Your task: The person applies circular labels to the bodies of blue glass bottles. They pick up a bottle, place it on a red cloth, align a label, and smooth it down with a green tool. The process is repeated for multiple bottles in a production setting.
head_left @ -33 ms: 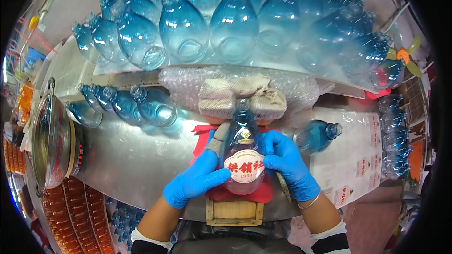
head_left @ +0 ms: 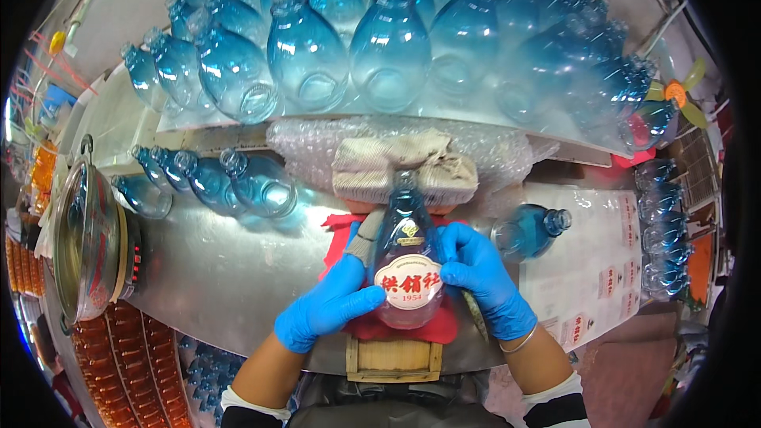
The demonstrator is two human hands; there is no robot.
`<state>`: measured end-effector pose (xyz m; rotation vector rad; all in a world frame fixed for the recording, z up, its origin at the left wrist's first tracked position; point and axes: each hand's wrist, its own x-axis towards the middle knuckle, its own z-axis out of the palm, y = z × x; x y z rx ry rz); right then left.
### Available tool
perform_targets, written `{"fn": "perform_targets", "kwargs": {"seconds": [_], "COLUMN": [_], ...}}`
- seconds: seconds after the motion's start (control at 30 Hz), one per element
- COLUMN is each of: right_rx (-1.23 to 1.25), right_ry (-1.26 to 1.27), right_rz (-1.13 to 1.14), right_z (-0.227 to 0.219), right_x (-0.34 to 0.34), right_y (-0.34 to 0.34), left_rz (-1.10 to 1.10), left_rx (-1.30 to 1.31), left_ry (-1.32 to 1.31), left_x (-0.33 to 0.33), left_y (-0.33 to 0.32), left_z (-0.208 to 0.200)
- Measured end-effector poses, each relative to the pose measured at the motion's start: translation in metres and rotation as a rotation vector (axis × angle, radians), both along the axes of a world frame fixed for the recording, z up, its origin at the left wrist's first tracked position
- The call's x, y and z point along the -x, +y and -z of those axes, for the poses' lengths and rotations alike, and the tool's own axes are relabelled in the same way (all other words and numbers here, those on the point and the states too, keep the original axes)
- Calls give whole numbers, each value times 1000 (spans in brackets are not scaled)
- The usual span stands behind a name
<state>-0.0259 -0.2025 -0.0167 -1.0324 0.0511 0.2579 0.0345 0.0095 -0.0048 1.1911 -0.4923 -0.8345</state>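
Note:
A blue glass bottle [head_left: 404, 227], darker at the neck and paler at the base, lies with its neck pointing away from me, against a folded pale cloth pad [head_left: 406, 160]. On its front are a white label with red lettering [head_left: 409, 280] and a small gold emblem above. My left hand [head_left: 331, 301], blue-gloved, is closed round the bottle's left side, thumb at the label's left edge. On the other side my right hand [head_left: 483, 277], also gloved, grips the bottle, with thumb and bent fingers by the label's right edge. Red cloth [head_left: 371, 326] lies under the bottle.
Many blue bottles [head_left: 388, 55] stand on the raised shelf at the back. A few more [head_left: 265, 186] rest on the metal table at left, beside a round pan [head_left: 79, 238]. At right lie one bottle [head_left: 529, 231] and a printed label sheet [head_left: 583, 269].

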Motion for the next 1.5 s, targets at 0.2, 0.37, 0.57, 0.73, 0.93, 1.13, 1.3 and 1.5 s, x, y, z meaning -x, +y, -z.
{"fn": "perform_targets", "kwargs": {"seconds": [0.2, 0.37, 0.57, 0.73, 0.93, 1.13, 1.3, 1.5], "right_rx": [194, 675, 573, 513, 652, 544, 484, 283], "right_ry": [-43, -78, -85, -107, -179, -173, -213, -105], "right_rz": [215, 207, 328, 241, 356, 397, 372, 314], "right_z": [17, 5, 12, 8, 7, 13, 28, 17], "right_x": [12, -9, 4, -5, -8, 9, 8, -11], "right_y": [5, 34, 23, 31, 32, 22, 13, 31], "left_rz": [-119, -196, -73, -16, 15, -24, -138, -356], "left_rx": [-355, -331, -344, -316, -320, -329, -319, -212], "left_ry": [43, -87, -198, -261, -306, -267, -181, 38], "left_x": [8, -14, -5, 2, 12, 16, 12, 3], "left_y": [17, -53, -108, -140, -165, -155, -124, -25], "left_z": [44, 24, 11, 3, -5, 6, 18, 47]}}
